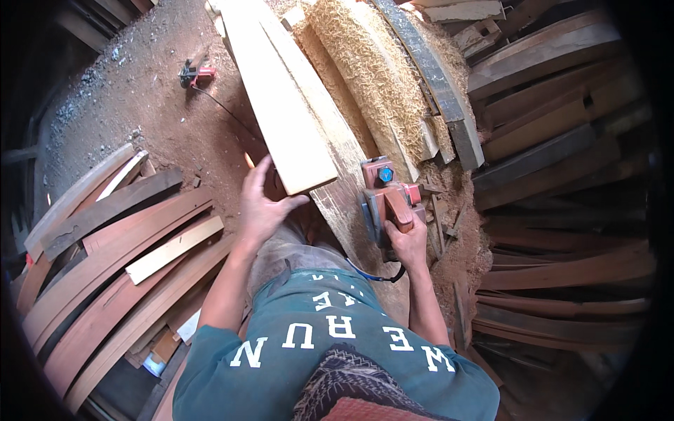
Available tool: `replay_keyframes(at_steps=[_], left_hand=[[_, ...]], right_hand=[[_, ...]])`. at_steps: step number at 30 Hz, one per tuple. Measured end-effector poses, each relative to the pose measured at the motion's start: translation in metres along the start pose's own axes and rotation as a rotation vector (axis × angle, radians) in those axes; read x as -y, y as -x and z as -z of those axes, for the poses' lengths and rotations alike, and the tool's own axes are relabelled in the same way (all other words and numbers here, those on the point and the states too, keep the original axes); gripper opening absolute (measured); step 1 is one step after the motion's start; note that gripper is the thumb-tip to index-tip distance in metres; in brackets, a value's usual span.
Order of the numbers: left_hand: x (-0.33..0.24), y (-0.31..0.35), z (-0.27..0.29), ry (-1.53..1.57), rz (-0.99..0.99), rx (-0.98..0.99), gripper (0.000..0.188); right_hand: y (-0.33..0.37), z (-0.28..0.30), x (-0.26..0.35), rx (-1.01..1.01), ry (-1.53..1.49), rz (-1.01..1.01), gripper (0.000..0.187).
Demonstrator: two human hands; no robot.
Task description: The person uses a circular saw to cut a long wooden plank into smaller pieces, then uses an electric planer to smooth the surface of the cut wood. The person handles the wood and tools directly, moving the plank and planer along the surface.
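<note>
From the head view, I record the right hand [408, 242] grasping a red, boxy power planer [379, 201] right of the long, pale wooden board [284, 98]; the left hand [260, 212] is spread at its near end, contact unclear. I advise steadying the board before planing.

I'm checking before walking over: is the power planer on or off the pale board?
Off: the power planer is right of the pale board, weathered timber showing between them; the right hand grips the planer.

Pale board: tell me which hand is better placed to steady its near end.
Probably the left hand: it's open, beside the near end of the pale board; the right hand grips the red planer.
</note>
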State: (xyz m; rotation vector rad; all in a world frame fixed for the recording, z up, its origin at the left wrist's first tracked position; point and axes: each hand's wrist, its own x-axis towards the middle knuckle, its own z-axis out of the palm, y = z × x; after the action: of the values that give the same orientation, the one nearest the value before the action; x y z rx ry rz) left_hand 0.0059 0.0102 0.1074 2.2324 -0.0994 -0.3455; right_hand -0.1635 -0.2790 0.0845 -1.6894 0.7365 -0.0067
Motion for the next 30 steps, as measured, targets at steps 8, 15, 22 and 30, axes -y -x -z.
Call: replay_keyframes(at_steps=[8, 15, 22, 30], left_hand=[[0.065, -0.017, -0.086, -0.203, -0.135, 0.208, 0.061], [0.041, -0.031, -0.073, -0.213, -0.448, 0.252, 0.054], [0.031, -0.102, -0.050, -0.527, -0.338, 0.246, 0.044], [0.072, -0.294, 0.041, -0.577, -0.699, 0.288, 0.044]], right_hand=[[-0.008, -0.026, 0.005, 0.144, 0.163, 0.090, 0.029], [-0.014, -0.081, -0.032, 0.253, 0.206, 0.076, 0.021], [-0.072, -0.132, 0.020, 0.271, 0.338, 0.077, 0.023], [-0.213, -0.243, 0.102, 0.314, 0.334, 0.173, 0.021]])
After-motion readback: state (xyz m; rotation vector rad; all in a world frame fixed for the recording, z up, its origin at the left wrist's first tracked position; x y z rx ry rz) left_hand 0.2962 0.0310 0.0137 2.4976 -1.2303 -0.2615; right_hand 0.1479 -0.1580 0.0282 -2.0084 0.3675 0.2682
